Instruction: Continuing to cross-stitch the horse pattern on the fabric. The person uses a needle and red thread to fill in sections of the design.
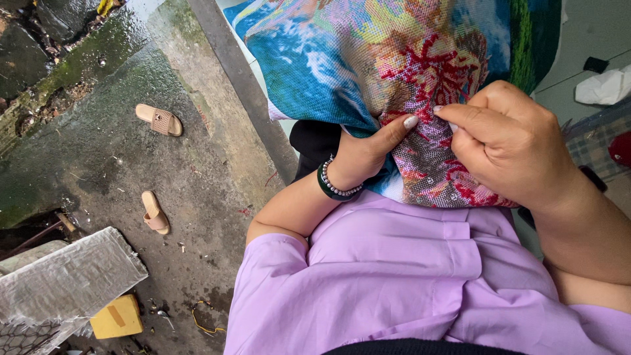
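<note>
Both hands busy on a colourful cross-stitch cloth (394,59) draped over the lap, centre-right: left hand (365,154) gripping it from underneath, right hand (509,141) pinching at the red stitching. Off left: two tan sandals (159,120) on wet concrete, yellow block (117,317) nearer.

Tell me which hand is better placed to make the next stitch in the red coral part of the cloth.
Probably the right hand: its pinched fingertips already touch the embroidered cloth at the red coral motif. The left hand grips the cloth from beneath, thumb on top, supporting it.
</note>
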